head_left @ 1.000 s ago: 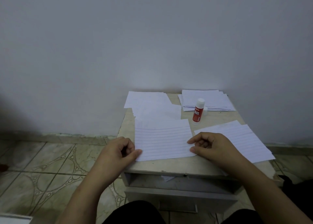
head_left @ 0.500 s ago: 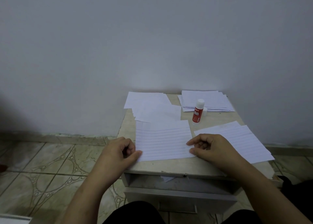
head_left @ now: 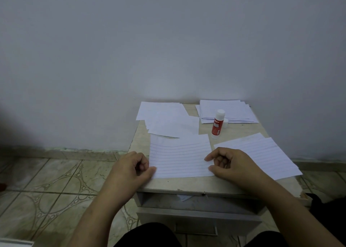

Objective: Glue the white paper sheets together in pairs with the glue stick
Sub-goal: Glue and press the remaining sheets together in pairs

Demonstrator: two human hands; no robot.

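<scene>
1. A plain pale wall [head_left: 168, 41] rose behind a small low table [head_left: 187, 184] that stood on a patterned tile floor [head_left: 56, 187].
2. A lined sheet [head_left: 180, 158] lay flat at the front middle of the table, its ruled side up.
3. The left hand [head_left: 131, 169] sat at the sheet's left edge, fingers curled, its thumb pressing down on the near left corner.
4. The right hand [head_left: 232, 164] sat at the sheet's right edge, fingers curled, thumb and forefinger touching the paper; whether they truly pinched the edge I could not tell.
5. A glue stick [head_left: 217, 124] stood upright just behind the sheet, white-capped, with a red label reading "GLUE STICK"; the brand word above it was too blurred to read.
6. A second lined sheet [head_left: 262, 153] lay to the right, partly under the right wrist.
7. A loose spread of papers [head_left: 166, 119] lay at the back left, and a neater stack [head_left: 224, 110] at the back right, behind the glue stick.
8. A scrap of paper [head_left: 184, 197] showed in the open slot under the tabletop, mostly hidden.
</scene>
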